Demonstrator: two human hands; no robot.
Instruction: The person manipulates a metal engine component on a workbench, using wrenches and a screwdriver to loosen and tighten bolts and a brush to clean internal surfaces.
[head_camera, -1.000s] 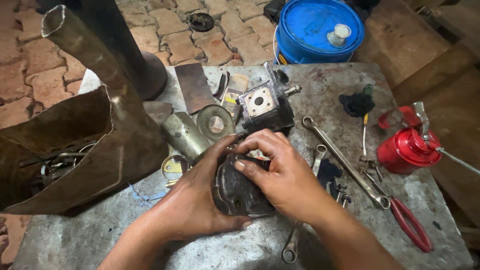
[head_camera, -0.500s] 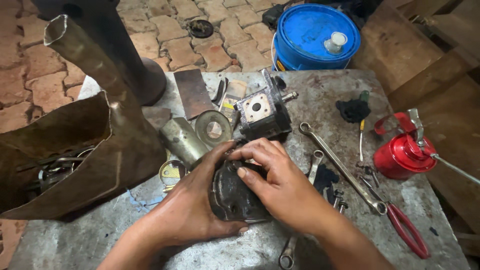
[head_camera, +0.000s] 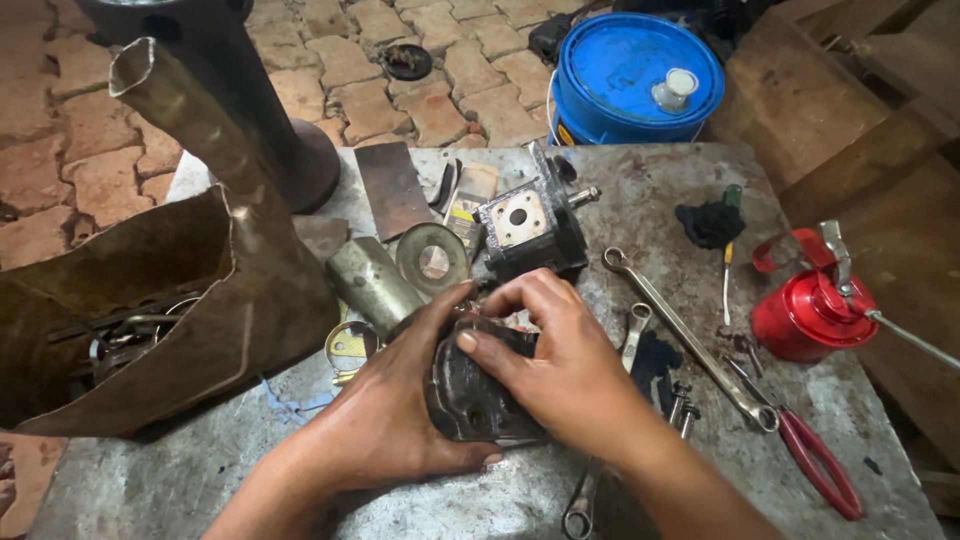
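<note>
Dark greasy cast-metal housing (head_camera: 478, 392) on grey metal table (head_camera: 650, 190), long axis toward viewer. Left hand (head_camera: 385, 415), right hand (head_camera: 560, 360) clamped on its sides.

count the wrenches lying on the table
3 that show: a long wrench right of the hands, a short wrench beside the right hand, and a wrench end by the right forearm. More may be hidden under the hands.

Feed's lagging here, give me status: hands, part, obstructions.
Both hands, left hand and right hand, shut on dark metal housing. Ring spanner alongside, apart.
</note>
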